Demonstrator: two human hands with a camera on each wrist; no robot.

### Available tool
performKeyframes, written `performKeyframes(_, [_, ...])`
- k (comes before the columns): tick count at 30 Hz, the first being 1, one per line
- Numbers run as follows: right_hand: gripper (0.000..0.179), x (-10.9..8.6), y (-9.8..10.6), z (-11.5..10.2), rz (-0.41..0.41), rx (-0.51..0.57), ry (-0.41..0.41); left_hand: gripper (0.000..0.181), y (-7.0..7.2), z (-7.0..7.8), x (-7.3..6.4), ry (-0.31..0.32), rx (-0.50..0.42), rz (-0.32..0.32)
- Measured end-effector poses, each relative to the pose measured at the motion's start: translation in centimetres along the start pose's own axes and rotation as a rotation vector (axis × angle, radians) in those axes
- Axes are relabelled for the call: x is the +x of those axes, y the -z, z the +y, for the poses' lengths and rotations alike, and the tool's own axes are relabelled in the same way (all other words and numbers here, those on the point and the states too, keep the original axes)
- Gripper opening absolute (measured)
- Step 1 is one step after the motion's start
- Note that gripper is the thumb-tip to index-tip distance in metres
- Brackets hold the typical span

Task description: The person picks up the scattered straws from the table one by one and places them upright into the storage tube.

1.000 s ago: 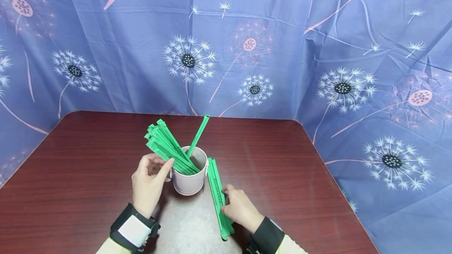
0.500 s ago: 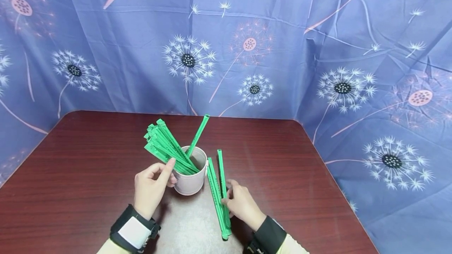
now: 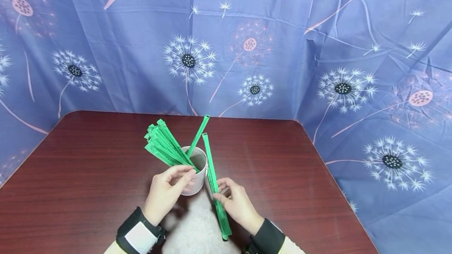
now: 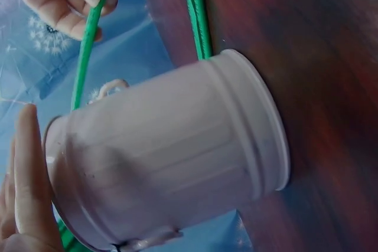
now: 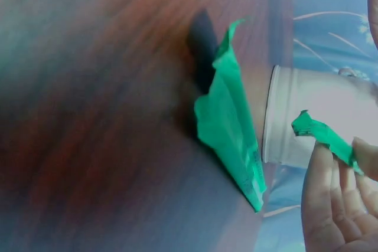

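A pale metal bucket (image 3: pixel 193 189) holds a bunch of slim green stick packets (image 3: pixel 160 142) leaning left, with a single green packet (image 3: pixel 200 131) leaning right. My left hand (image 3: pixel 163 195) is at the bucket's front rim; its fingers (image 4: pixel 29 169) look fairly straight beside the rim in the left wrist view. Thumb and fingers of my right hand (image 3: pixel 240 205) pinch a green stick packet (image 3: pixel 207 148), raised and slanting beside the bucket's right side. Beneath it, more green packets (image 5: pixel 227 107) lie on the table, partly covered in the head view.
The dark red wood-grain table (image 3: pixel 282 167) has a pale glare patch in front of the bucket. A blue curtain (image 3: pixel 141 50) with a dandelion print hangs behind and along the sides. A small handle (image 4: pixel 112 87) sticks out of the bucket's side.
My right hand has separated one packet from those on the table and brought it up and left toward the bucket. My left hand has moved right, from the bunch to the bucket's front rim.
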State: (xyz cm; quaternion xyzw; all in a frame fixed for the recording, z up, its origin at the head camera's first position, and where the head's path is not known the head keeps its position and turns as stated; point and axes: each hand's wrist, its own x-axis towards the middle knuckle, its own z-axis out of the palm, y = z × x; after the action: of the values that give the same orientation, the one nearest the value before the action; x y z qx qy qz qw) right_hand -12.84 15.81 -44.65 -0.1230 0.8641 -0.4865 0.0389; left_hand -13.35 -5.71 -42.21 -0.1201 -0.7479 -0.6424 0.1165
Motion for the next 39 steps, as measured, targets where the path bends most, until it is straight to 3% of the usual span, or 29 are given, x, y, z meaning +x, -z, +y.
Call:
performKeyframes(6, [0.024, -0.3, -0.4, -0.4, -0.016, -0.031, 0.089, 0.029, -0.2, 0.1, -0.1, 0.015, 0.056, -0.002])
performKeyframes(11, [0.018, -0.4, -0.7, -0.4, -0.048, -0.014, 0.170, 0.034, -0.4, 0.4, -0.2, 0.072, -0.054, -0.005])
performKeyframes(15, [0.016, -0.5, -0.9, -0.3, -0.058, -0.013, 0.215, 0.028, -0.6, 0.7, -0.1, 0.108, -0.175, 0.004])
performKeyframes(18, [0.016, -0.5, -1.0, -0.3, -0.056, -0.027, 0.241, 0.022, -0.6, 0.8, -0.1, 0.107, -0.211, 0.012])
performKeyframes(30, [0.012, -0.3, -1.2, 0.1, -0.050, -0.034, 0.266, 0.016, -0.4, 1.1, -0.1, 0.005, -0.178, 0.082])
performKeyframes(34, [0.012, -0.2, -1.1, 0.4, -0.052, -0.115, 0.229, 0.015, -0.1, 1.3, 0.2, -0.075, -0.177, 0.142])
performKeyframes(39, [0.019, -0.1, -0.7, 0.8, -0.050, -0.249, 0.115, 0.015, 0.5, 1.6, 0.6, -0.168, -0.221, 0.225])
